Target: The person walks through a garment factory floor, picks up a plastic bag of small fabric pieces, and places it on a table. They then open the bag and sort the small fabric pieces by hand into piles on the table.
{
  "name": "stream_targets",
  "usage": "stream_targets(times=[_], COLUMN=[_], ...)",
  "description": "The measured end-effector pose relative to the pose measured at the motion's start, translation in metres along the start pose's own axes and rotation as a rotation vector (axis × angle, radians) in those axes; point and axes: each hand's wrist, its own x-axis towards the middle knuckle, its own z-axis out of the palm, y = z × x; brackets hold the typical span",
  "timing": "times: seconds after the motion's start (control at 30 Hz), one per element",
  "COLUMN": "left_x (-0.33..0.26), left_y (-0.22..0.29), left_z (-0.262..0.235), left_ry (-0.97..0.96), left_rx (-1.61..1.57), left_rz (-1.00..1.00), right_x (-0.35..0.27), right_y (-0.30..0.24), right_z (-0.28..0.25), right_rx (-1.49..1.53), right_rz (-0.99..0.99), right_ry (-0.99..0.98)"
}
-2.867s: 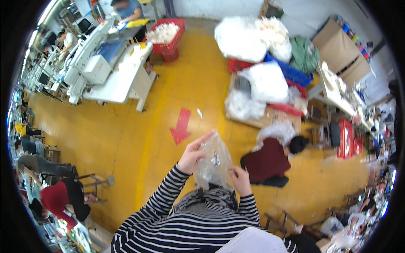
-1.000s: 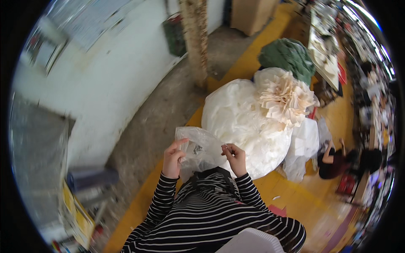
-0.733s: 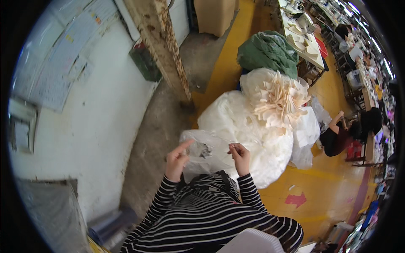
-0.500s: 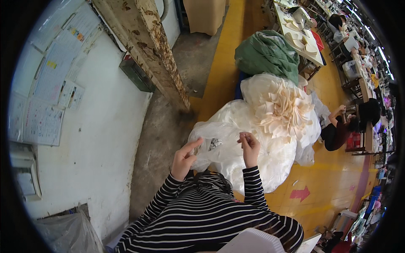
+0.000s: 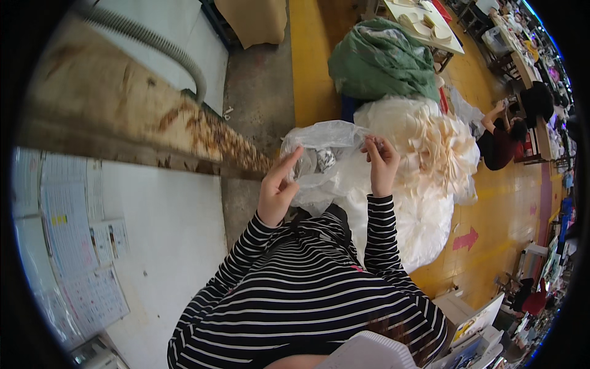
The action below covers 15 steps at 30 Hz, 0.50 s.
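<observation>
A clear plastic bag (image 5: 326, 130) spreads between my two hands, its mouth pulled wide. My left hand (image 5: 278, 190) grips the bag's left side, with the fingers stretched along the film and the thumb apart from them. On the opposite side, my right hand (image 5: 382, 161) pinches the rim between thumb and fingers. Through the mouth shows a small crumpled black-and-white thing (image 5: 325, 160); its kind cannot be made out. Just beyond my right hand, a heap of cream, petal-shaped cut pieces (image 5: 433, 144) lies on large white plastic sacks (image 5: 418, 230).
A green sack (image 5: 384, 61) stands behind the heap. At the left, a worn, rusty beam (image 5: 153, 111) crosses near a white wall (image 5: 172, 209) with posted sheets. Farther right, a seated person (image 5: 504, 138) works by long tables. A pink arrow (image 5: 465, 239) marks the yellow floor.
The view has turned, so the beam looks larger and closer. Both hands have moved up in the picture with the bag. Its mouth is wider, and the black-and-white thing shows more plainly.
</observation>
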Motion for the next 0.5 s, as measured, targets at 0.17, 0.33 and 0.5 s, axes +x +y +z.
stream_targets(times=[0.17,0.33,0.5], left_x=[0.074,0.165,0.295], left_y=[-0.024,-0.049,-0.052], left_z=[-0.018,-0.033,-0.037], left_ry=[0.122,0.354,0.71], left_rx=[0.042,0.13,-0.154], left_rz=[-0.052,-0.116,-0.112], right_x=[0.103,0.238,0.379], right_y=[0.044,0.079,0.062], right_z=[0.067,0.145,0.193], right_rx=[0.038,0.084,-0.053], right_rz=[-0.052,-0.033,-0.027], right_ry=[-0.116,-0.27,-0.53])
